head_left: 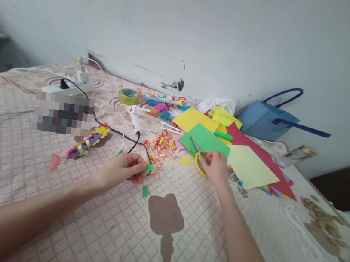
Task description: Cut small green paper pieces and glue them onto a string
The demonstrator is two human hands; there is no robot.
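Between the thumb and fingers of my left hand (129, 167) is a small green paper piece (149, 168). Just below it, a second green scrap (144, 191) lies on the checked cloth. My right hand (217, 169) is closed on scissors (202, 158) with yellow and red handles; their blades point up and left over a green sheet (205, 139). A heap of tiny colourful paper bits (162, 149) lies beyond my left hand. A white glue gun (135, 120) with a black cord rests behind that heap.
At left are a decorated purple-and-yellow stick (88, 142) and a white power strip (70, 87). Yellow tape (129, 96) sits at the back. Red card (257, 151), pale green paper (251, 165), a blue bag (266, 120) and white string (308, 245) are on the right.
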